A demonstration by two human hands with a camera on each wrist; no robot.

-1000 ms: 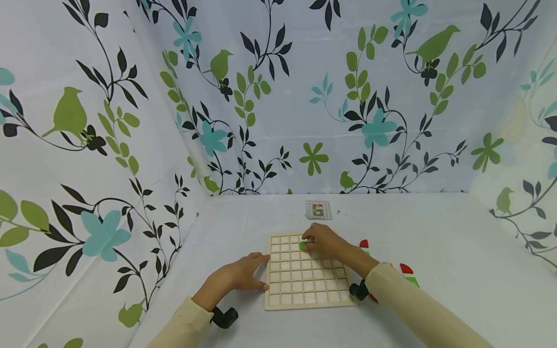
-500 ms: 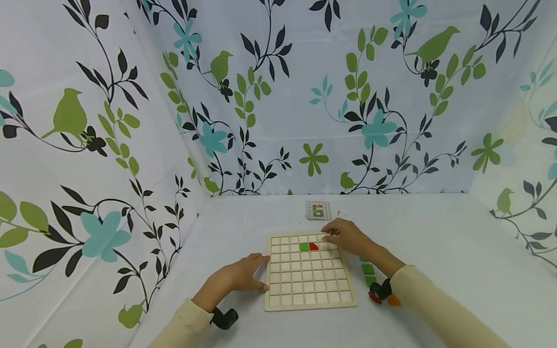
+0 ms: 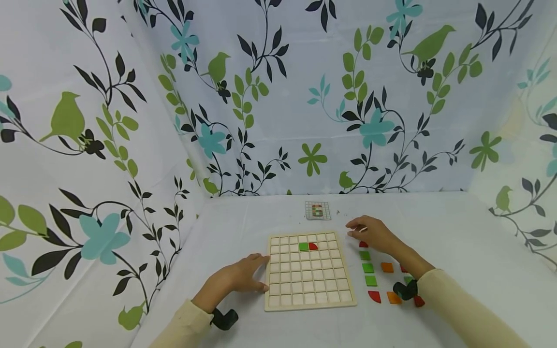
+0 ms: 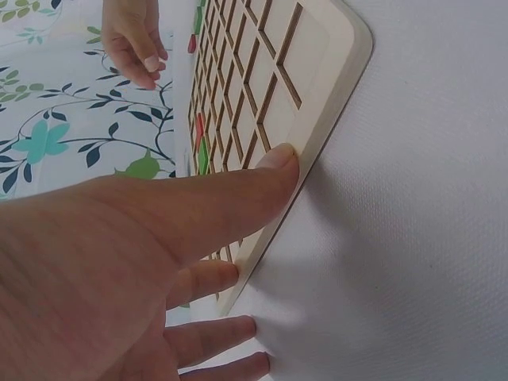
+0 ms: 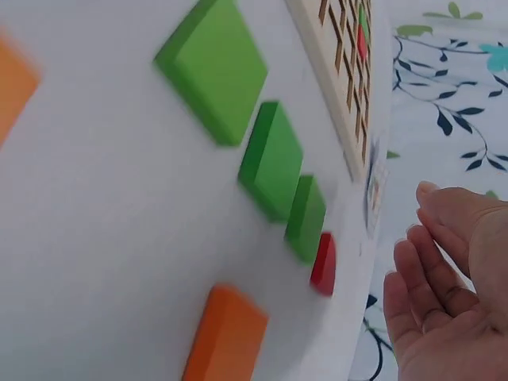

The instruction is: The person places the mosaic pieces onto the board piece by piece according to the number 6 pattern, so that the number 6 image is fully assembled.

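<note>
A wooden grid board [image 3: 311,307] lies on the white table. One green square tile [image 3: 303,247] and one red quarter-round tile [image 3: 313,246] sit side by side in its second row from the back. My left hand [image 3: 242,274] touches the board's left edge; in the left wrist view the thumb lies on the rim, fingers extended. My right hand [image 3: 375,235] hovers right of the board with loosely bent fingers and nothing between them. Below it, a red tile [image 3: 363,244] heads a column of green tiles [image 3: 367,268], also visible as green blocks [image 5: 271,161] in the right wrist view.
A small printed pattern card [image 3: 317,211] lies behind the board. Orange tiles [image 3: 387,267] and red quarter-round tiles [image 3: 374,296] lie right of the board, some partly hidden by the right arm. A patterned curtain [image 3: 278,121] hangs around the table.
My right hand has placed the red tile beside the green one, let go, and moved right off the board to above the loose tiles. The left hand has stayed put.
</note>
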